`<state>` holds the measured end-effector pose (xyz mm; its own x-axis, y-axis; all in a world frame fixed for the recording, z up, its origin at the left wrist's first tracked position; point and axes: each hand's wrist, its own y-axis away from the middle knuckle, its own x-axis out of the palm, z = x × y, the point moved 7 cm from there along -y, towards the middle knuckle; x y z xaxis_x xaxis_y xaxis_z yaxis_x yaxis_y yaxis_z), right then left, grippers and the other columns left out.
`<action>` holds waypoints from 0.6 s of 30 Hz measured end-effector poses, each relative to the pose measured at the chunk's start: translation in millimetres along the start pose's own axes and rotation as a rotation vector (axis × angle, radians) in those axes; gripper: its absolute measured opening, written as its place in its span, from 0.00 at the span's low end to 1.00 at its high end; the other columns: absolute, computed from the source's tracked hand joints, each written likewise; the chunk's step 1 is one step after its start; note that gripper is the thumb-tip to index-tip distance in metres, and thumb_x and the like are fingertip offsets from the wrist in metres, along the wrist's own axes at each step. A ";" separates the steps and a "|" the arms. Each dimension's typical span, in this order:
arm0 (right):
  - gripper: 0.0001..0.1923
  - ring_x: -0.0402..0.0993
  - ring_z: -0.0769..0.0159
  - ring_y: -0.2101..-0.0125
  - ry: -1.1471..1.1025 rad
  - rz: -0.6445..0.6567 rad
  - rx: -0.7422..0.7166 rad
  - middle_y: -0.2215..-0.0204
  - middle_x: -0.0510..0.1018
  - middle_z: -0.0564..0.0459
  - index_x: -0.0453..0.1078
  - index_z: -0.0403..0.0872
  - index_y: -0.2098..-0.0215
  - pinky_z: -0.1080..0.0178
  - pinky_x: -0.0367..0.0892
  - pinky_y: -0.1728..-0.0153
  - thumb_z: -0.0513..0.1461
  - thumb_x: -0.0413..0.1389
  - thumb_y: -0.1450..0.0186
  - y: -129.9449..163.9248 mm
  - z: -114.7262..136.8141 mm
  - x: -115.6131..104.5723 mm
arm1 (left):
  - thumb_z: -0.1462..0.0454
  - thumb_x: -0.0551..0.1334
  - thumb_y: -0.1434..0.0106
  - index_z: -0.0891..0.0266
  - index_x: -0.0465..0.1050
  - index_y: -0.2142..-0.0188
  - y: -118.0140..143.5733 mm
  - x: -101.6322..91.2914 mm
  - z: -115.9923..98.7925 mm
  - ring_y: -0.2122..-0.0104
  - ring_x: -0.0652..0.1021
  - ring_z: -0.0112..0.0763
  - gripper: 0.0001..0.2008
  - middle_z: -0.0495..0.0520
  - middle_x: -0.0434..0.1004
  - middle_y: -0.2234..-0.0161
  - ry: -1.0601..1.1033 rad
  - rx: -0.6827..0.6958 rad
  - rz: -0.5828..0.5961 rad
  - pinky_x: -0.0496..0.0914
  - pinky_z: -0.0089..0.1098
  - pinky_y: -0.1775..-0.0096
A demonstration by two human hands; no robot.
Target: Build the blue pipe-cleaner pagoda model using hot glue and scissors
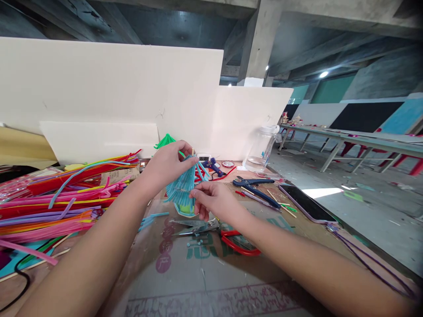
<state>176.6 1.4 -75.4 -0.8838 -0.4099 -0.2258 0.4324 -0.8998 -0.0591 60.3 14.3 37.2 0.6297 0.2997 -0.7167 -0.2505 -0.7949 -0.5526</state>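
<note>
A small craft piece made of light blue pipe cleaners (183,188) stands on the table, its strands fanning down like a skirt over a green base. My left hand (167,164) grips its top, where the strands are bunched. My right hand (211,199) pinches the blue strands at the lower right side. Red-handled scissors (211,229) lie on the table just under my right wrist. A few loose blue pipe cleaner pieces (150,219) lie left of the piece.
A heap of coloured pipe cleaners (59,198) fills the left. Behind the piece lie a blue glue gun (213,166), blue pliers (253,181), a phone (306,203) and a clear jar (261,149). White foam boards (115,88) stand at the back. The table edge runs along the right.
</note>
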 end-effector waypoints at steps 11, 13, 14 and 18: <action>0.10 0.68 0.73 0.87 0.021 0.024 0.017 0.84 0.74 0.59 0.66 0.46 0.72 0.71 0.65 0.86 0.39 0.51 0.32 1.3 3.7 -0.5 | 0.54 0.60 0.39 0.60 0.72 0.64 -0.2 -1.2 0.6 0.71 0.74 0.31 0.11 0.50 0.78 0.67 0.006 -0.031 0.025 0.64 0.32 0.67; 0.11 0.69 0.72 0.87 -0.008 0.025 0.018 0.84 0.74 0.59 0.67 0.45 0.70 0.71 0.65 0.85 0.40 0.50 0.31 1.9 5.2 -1.6 | 0.55 0.60 0.39 0.60 0.71 0.65 -0.4 -1.0 0.8 0.71 0.74 0.31 0.11 0.50 0.78 0.66 0.012 -0.022 0.024 0.64 0.32 0.67; 0.12 0.69 0.72 0.86 -0.023 0.028 0.019 0.84 0.74 0.58 0.68 0.45 0.69 0.70 0.65 0.85 0.41 0.49 0.30 2.1 5.8 -2.0 | 0.55 0.61 0.39 0.60 0.71 0.65 -0.6 -1.1 0.9 0.71 0.74 0.30 0.11 0.50 0.78 0.66 0.016 -0.019 0.023 0.64 0.32 0.67; 0.13 0.70 0.72 0.86 -0.048 0.039 0.029 0.84 0.74 0.58 0.68 0.44 0.68 0.71 0.65 0.85 0.42 0.48 0.29 2.6 5.9 -1.7 | 0.55 0.61 0.40 0.60 0.72 0.65 -0.7 -2.2 1.8 0.71 0.74 0.31 0.11 0.50 0.77 0.67 0.015 -0.030 0.026 0.65 0.32 0.67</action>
<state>178.2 -1.1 -69.4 -0.8743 -0.4508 -0.1802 0.4619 -0.8866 -0.0233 57.8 15.1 38.4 0.6341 0.2712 -0.7242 -0.2446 -0.8180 -0.5205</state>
